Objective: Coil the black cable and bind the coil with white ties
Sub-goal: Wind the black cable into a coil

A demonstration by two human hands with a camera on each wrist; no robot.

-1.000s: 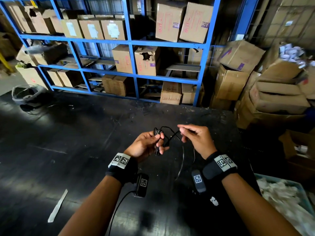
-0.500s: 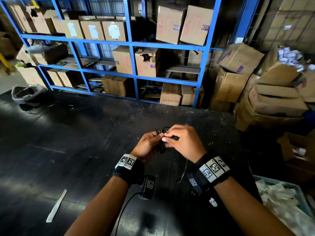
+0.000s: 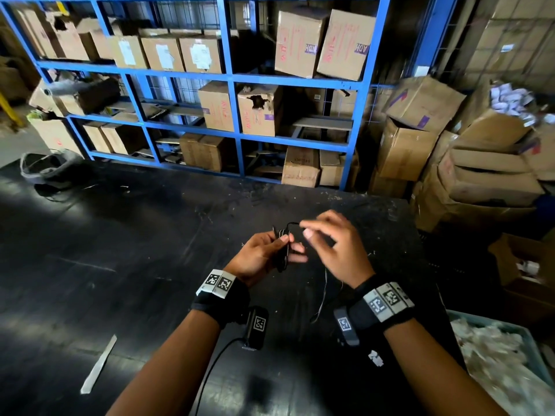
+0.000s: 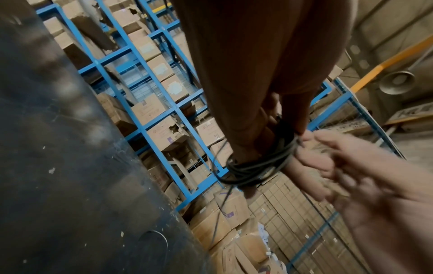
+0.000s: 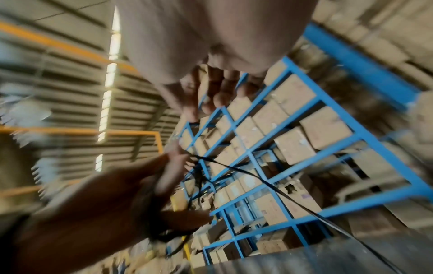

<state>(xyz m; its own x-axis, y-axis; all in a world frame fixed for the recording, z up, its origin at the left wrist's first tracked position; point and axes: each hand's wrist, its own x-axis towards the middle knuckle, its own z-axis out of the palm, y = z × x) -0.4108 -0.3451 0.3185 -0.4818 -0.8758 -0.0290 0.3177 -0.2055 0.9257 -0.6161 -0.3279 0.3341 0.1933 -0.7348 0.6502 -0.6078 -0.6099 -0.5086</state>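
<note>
Over the near middle of the black table (image 3: 126,265), my left hand (image 3: 258,256) holds the black cable (image 3: 283,250), its grip curled round a small bundle of loops. My right hand (image 3: 333,250) hovers just right of it, fingers loosely spread and blurred, holding nothing I can make out. A loose tail dangles toward the table. With only that one grip on them, the loops could spring apart before any tie goes on.
</note>
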